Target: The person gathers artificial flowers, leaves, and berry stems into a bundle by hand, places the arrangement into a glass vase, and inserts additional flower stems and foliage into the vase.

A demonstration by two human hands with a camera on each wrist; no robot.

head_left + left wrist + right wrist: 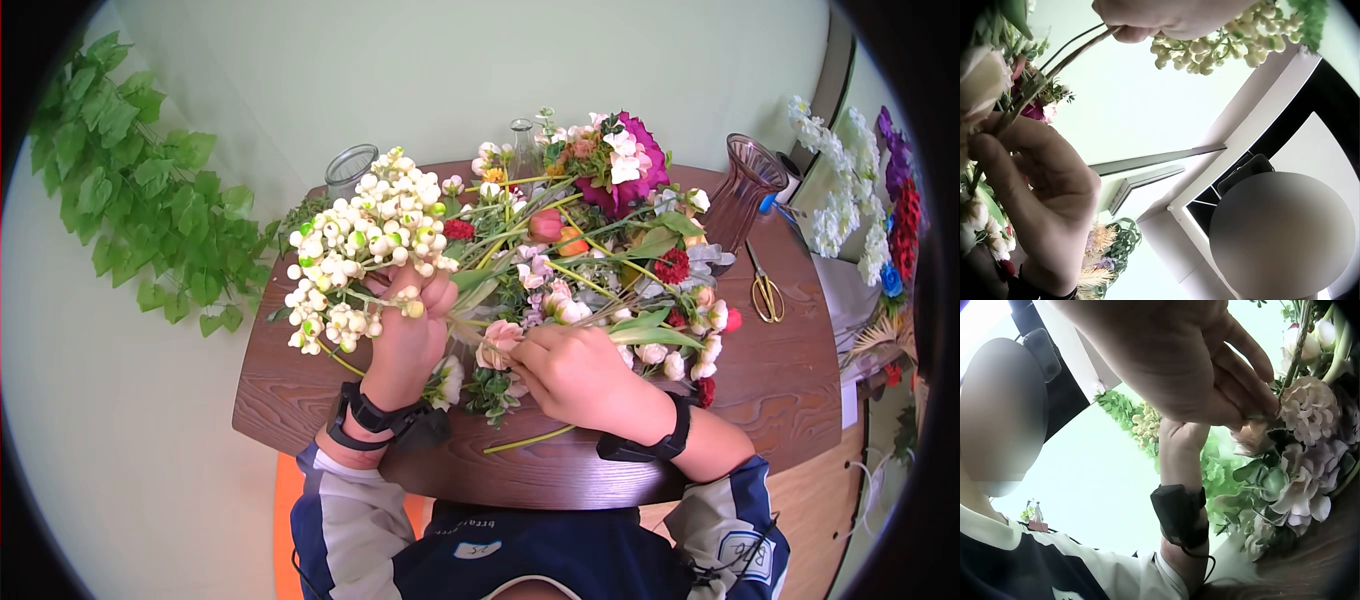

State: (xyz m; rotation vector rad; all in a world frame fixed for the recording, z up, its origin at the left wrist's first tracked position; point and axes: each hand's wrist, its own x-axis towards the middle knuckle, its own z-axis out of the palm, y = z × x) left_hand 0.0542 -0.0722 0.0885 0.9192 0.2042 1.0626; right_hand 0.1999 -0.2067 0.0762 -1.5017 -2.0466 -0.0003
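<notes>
My left hand (415, 320) grips the stems of a bunch of cream-white berry sprays (370, 225), whose heads fan out above and to the left of the fist. A few of the berries have green tips. In the left wrist view, brown stems (1063, 62) run from this fist down to my right hand (1044, 194), which pinches them between thumb and fingers. Just under the right hand in the head view is a pink rose (499, 345). The right wrist view shows the right hand close to pale pink hydrangea blossoms (1310, 409); its fingertips are partly hidden.
Artificial flowers lie heaped across the dark wooden table (540, 470), among them a purple bloom (640, 165). Glass vases stand behind: a round jar (351, 165) at left and a tinted vase (745, 190) at right, near gold-handled scissors (767, 297). Ivy (150, 180) hangs at left.
</notes>
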